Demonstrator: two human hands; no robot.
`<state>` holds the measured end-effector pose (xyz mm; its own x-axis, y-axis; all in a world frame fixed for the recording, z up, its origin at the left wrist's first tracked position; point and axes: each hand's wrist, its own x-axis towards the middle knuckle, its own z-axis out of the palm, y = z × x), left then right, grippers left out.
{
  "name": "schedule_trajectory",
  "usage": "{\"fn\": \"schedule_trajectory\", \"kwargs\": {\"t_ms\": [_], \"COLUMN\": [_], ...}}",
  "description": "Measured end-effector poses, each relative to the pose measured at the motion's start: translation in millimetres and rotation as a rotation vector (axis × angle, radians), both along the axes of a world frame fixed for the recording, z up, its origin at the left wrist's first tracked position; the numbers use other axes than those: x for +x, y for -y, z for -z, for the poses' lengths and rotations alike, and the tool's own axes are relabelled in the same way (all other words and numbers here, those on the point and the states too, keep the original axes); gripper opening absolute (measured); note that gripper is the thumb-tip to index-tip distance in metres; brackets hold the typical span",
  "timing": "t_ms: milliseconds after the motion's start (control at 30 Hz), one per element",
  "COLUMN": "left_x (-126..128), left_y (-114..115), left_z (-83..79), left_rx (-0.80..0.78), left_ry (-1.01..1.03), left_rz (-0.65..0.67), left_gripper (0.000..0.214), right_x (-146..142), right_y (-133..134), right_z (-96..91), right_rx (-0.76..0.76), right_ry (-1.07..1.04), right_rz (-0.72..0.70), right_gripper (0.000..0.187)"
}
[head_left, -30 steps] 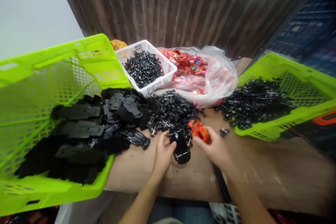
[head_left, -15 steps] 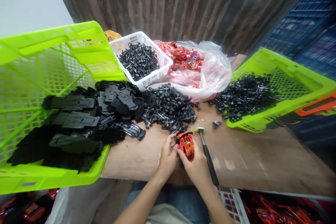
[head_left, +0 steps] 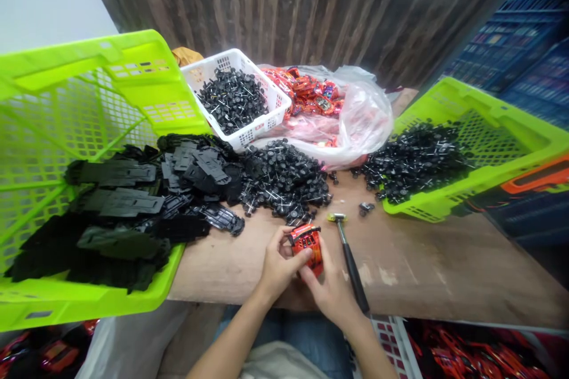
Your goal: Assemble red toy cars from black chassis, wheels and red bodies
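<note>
Between my two hands, over the front of the table, is an orange-red toy car body (head_left: 306,238) with black trim. My left hand (head_left: 279,260) grips its left side, the thumb lying across the top. My right hand (head_left: 329,284) holds the right side and the near end, its thumb close to the left one. The car's underside is hidden. Just right of my right hand lies a hammer (head_left: 352,266) with a black handle and a small yellow-ended head. Beyond my hands is a heap of black wheels on metal axles (head_left: 284,180).
Left, a tipped green crate (head_left: 175,275) spills black chassis plates (head_left: 124,201). A white basket (head_left: 262,130) holds wheel axles, beside a plastic bag (head_left: 367,115) of red car bodies. Another green crate (head_left: 498,177) with wheel axles leans at right. Below the table edge are more red bodies (head_left: 480,355).
The toy car has shifted slightly left and is turned a little. My left thumb has moved onto its top, and my right hand has slid lower along its side.
</note>
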<state>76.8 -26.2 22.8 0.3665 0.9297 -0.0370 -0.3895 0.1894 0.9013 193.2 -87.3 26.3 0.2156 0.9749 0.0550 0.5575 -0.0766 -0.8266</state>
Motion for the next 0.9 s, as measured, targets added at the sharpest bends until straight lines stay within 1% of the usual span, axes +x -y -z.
{"fn": "schedule_trajectory", "kwargs": {"t_ms": [67, 133, 200, 267, 333, 400, 467, 567, 633, 700, 767, 833, 900], "left_x": [-3.0, -4.7, -5.3, -6.0, -8.7, -14.3, -22.5, -33.6, -36.9, -37.0, -35.8, -34.8, -34.4], "left_y": [0.1, 3.0, 8.1, 13.1, 15.0, 12.0, 4.6, -7.4, -11.0, -10.0, -6.2, -2.1, 0.5], "left_z": [-0.6, -0.2, 0.6, 1.4, 2.2, 3.6, 6.6, 15.0, 21.6, 26.7, 28.8, 27.8, 25.1], "left_rx": [0.006, 0.036, 0.077, 0.102, 0.099, 0.078, 0.084, 0.105, 0.095, 0.088, 0.091, 0.086, 0.076], "left_ry": [-0.015, -0.042, -0.077, -0.102, -0.08, -0.04, -0.074, -0.244, -0.312, -0.327, -0.355, -0.393, -0.407], "left_rz": [0.057, 0.114, 0.123, 0.102, 0.054, -0.023, -0.068, -0.011, -0.032, -0.1, -0.122, -0.063, -0.001], "left_gripper": [0.042, 0.043, 0.044, 0.043, 0.043, 0.044, 0.046, 0.043, 0.044, 0.049, 0.048, 0.038, 0.03], "right_x": [9.0, 16.2, 19.4, 19.6, 19.1, 19.5, 20.0, 17.7, 14.3, 10.7, 7.9, 6.2, 5.3], "right_y": [-3.9, -9.4, -13.4, -14.4, -13.0, -10.5, -8.1, -5.7, -4.5, -2.8, -1.2, -1.7, -6.5], "right_z": [-10.1, -20.1, -26.5, -27.9, -25.2, -20.3, -15.1, -8.5, -5.4, -3.6, -3.1, -2.9, -1.7], "right_rx": [0.002, 0.031, 0.073, 0.102, 0.099, 0.059, 0.039, 0.08, 0.112, 0.122, 0.109, 0.081, 0.031], "right_ry": [-0.236, -0.405, -0.449, -0.427, -0.412, -0.333, -0.135, 0.213, 0.347, 0.411, 0.418, 0.367, 0.251], "right_rz": [-0.069, -0.117, -0.151, -0.165, -0.173, -0.171, -0.129, -0.088, -0.125, -0.165, -0.209, -0.207, -0.14], "right_gripper": [0.052, 0.042, 0.032, 0.026, 0.029, 0.037, 0.037, 0.021, 0.023, 0.026, 0.027, 0.024, 0.018]}}
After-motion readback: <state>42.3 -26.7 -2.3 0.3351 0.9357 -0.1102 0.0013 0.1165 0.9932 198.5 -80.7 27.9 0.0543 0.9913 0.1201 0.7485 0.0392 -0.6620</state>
